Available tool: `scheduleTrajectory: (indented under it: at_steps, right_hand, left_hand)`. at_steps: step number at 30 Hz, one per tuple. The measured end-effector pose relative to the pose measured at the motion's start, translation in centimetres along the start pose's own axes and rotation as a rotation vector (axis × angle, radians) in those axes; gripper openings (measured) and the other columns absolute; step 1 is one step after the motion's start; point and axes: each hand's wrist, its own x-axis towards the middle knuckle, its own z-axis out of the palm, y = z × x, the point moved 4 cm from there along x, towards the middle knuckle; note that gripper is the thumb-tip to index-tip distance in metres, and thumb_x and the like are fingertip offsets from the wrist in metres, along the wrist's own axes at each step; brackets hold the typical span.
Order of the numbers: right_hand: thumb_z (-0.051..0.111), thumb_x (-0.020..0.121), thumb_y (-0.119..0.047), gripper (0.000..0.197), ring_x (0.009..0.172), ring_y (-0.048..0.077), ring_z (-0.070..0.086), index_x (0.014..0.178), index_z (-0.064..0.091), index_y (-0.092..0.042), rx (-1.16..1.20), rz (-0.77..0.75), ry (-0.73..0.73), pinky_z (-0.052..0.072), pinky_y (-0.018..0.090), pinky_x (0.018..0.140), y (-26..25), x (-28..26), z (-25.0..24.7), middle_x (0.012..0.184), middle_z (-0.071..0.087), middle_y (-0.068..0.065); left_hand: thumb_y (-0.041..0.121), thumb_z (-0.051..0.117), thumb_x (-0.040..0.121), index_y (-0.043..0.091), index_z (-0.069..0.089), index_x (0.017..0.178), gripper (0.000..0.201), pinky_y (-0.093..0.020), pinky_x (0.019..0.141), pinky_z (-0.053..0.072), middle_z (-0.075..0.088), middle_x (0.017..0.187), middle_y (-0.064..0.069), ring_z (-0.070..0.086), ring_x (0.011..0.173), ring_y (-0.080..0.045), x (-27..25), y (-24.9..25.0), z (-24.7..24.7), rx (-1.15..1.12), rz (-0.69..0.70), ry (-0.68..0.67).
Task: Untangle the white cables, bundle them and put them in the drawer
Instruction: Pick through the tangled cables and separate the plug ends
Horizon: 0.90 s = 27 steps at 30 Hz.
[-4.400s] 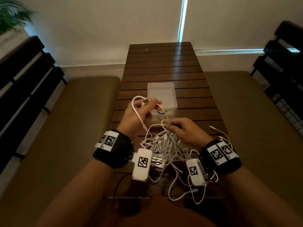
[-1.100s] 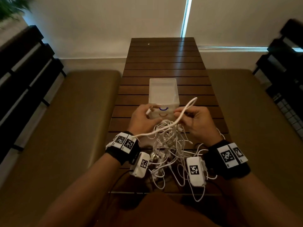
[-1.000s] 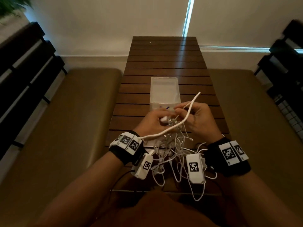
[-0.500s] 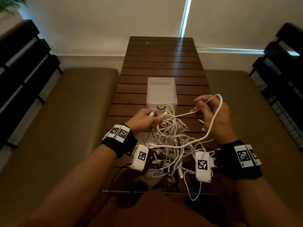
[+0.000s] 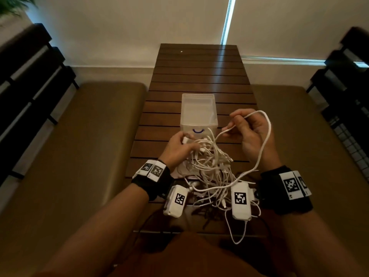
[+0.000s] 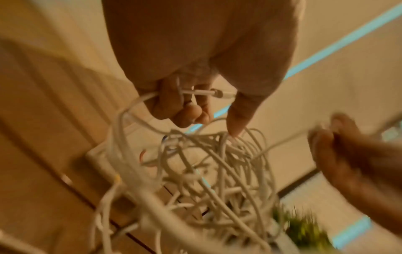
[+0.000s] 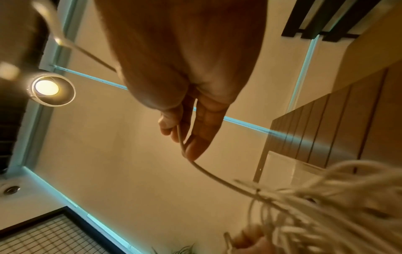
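"Where are the white cables?"

"In a messy pile on the brown bench, in the middle of the frame, just below the clear drawer. The pile hides the low edge of the drawer front."

"What is the left hand doing?"

"Its fingers are curled round a cable end at the left side of the pile."

"And the right hand?"

"It is lifted up on the right and pinches one long cable, which loops over it."

"What else is around?"

"Tan cushions on both sides and dark slats at the left edge."
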Motion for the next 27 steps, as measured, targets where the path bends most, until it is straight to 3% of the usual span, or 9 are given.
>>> scheduleTrajectory:
  at_steps: [3,6,10,14,18,20,22,25,27]
  right_hand:
    - [0.048,0.098,-0.002,0.021,0.068,0.022,0.066,0.092,0.062,-0.017,-0.039,-0.048,-0.087,0.057,0.029,0.06,-1.1,0.4,0.6,0.069,0.062,-0.002]
    - [0.048,0.099,-0.005,0.02,0.07,0.024,0.067,0.098,0.063,-0.017,-0.08,-0.052,-0.173,0.058,0.03,0.062,-1.8,0.6,0.8,0.07,0.064,-0.003]
    - [0.045,0.099,-0.003,0.02,0.066,0.017,0.066,0.102,0.061,-0.015,-0.063,-0.079,-0.139,0.056,0.026,0.059,-2.2,0.6,0.3,0.067,0.064,-0.004]
    - [0.051,0.097,-0.006,0.025,0.071,0.013,0.067,0.109,0.06,-0.026,-0.111,-0.037,-0.132,0.056,0.022,0.063,-1.4,-0.1,-0.2,0.075,0.066,-0.002]
    - [0.069,0.086,-0.013,0.032,0.093,0.004,0.065,0.115,0.062,-0.026,-0.449,0.07,-0.385,0.054,0.022,0.08,2.1,-1.2,0.4,0.101,0.067,-0.002]
    - [0.071,0.083,-0.008,0.03,0.096,0.002,0.063,0.11,0.066,-0.019,-0.491,0.108,-0.454,0.053,0.02,0.083,3.7,-1.8,0.6,0.106,0.066,-0.003]
    - [0.069,0.085,-0.004,0.021,0.092,0.004,0.064,0.103,0.069,-0.014,-0.474,0.092,-0.413,0.053,0.018,0.078,4.2,-2.0,0.6,0.101,0.065,-0.004]
    - [0.066,0.086,-0.005,0.018,0.082,0.006,0.064,0.085,0.069,-0.024,-0.518,0.017,-0.315,0.05,0.019,0.072,4.2,-1.7,0.2,0.088,0.067,-0.008]
    - [0.063,0.088,-0.003,0.017,0.081,0.014,0.064,0.081,0.068,-0.018,-0.451,-0.003,-0.27,0.051,0.025,0.072,4.3,-1.5,-0.2,0.084,0.068,-0.003]
  left_hand:
    - [0.007,0.073,0.074,0.034,0.06,0.098,0.038,-0.016,0.074,0.049,0.058,0.101,0.008,0.057,0.086,-0.005,-0.4,1.5,1.3,0.301,0.29,-0.028]
    - [0.024,0.076,0.08,0.031,0.068,0.095,0.018,-0.015,0.082,0.047,0.056,0.106,0.006,0.052,0.092,-0.004,-0.5,1.5,3.0,0.389,0.412,-0.156]
    - [0.04,0.076,0.077,0.033,0.064,0.087,0.017,-0.035,0.085,0.053,0.064,0.097,0.01,0.06,0.092,-0.008,-0.2,0.2,4.3,0.434,0.336,-0.279]
    - [0.044,0.074,0.078,0.023,0.06,0.074,0.026,-0.034,0.076,0.051,0.065,0.079,0.013,0.061,0.081,-0.004,0.4,0.6,4.3,0.575,0.275,-0.173]
    - [0.028,0.074,0.08,0.012,0.068,0.086,0.018,-0.038,0.077,0.055,0.071,0.085,0.003,0.066,0.084,-0.009,0.6,1.5,3.6,0.495,0.266,-0.12]
    - [0.017,0.074,0.078,0.014,0.066,0.078,0.008,-0.043,0.08,0.057,0.072,0.086,-0.003,0.068,0.085,-0.015,0.6,1.5,3.3,0.451,0.233,-0.13]
    - [0.011,0.076,0.076,0.016,0.058,0.067,0.021,-0.047,0.079,0.058,0.07,0.082,-0.012,0.069,0.079,-0.025,0.3,1.3,3.1,0.363,0.179,-0.139]
    - [0.007,0.076,0.079,0.009,0.055,0.073,0.022,-0.035,0.066,0.058,0.063,0.073,-0.007,0.065,0.066,-0.018,-0.4,1.0,2.5,0.126,0.09,-0.193]
    - [0.004,0.073,0.081,0.007,0.055,0.08,0.018,-0.026,0.056,0.053,0.064,0.074,-0.004,0.064,0.062,-0.013,-0.6,0.8,1.5,-0.041,0.024,-0.175]
